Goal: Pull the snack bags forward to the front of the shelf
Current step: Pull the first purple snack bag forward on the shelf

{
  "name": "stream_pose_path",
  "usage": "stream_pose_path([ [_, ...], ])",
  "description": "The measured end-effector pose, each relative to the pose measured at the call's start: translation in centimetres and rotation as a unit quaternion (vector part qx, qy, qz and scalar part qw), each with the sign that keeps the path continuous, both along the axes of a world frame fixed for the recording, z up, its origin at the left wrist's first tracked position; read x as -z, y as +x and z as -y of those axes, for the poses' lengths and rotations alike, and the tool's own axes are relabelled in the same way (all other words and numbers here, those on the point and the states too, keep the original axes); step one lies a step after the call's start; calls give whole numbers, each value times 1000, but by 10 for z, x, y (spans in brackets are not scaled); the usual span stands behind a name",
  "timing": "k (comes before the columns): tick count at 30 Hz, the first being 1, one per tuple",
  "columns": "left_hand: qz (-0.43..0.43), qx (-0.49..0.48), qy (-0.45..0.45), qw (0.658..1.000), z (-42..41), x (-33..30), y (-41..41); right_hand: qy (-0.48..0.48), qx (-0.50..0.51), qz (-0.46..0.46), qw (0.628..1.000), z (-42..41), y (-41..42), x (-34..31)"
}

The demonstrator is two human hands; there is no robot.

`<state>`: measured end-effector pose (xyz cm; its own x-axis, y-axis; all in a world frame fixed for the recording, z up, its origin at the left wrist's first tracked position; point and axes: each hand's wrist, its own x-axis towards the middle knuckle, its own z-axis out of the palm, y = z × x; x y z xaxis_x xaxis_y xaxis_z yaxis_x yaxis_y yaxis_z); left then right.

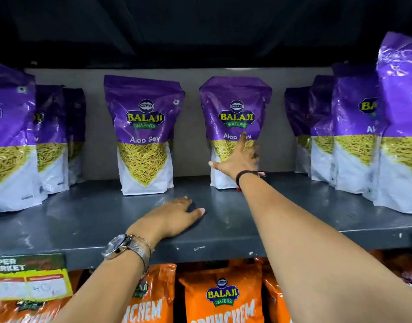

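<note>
Two purple-and-white Aloo Sev snack bags stand upright at the back of the grey shelf (223, 220): the left bag (143, 136) and the right bag (233, 108). My right hand (238, 159) reaches deep into the shelf, fingers spread flat against the front of the right bag, touching it without closing around it. My left hand (174, 216), with a watch on its wrist, rests palm down on the shelf near the front edge, holding nothing. It lies in front of the gap between the two bags.
Rows of the same purple bags stand nearer the front at the far left (11, 141) and far right (396, 136). Orange snack bags (223, 297) fill the shelf below. A yellow price tag (30, 283) hangs on the shelf's front edge at left.
</note>
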<state>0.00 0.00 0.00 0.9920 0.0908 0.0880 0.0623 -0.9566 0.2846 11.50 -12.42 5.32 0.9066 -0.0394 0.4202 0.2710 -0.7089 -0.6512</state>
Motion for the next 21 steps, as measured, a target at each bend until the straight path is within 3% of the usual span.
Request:
stream_pose_path([
  [21, 2, -3, 20, 1000, 0, -1, -1, -45, 15, 75, 996, 21, -8, 11],
])
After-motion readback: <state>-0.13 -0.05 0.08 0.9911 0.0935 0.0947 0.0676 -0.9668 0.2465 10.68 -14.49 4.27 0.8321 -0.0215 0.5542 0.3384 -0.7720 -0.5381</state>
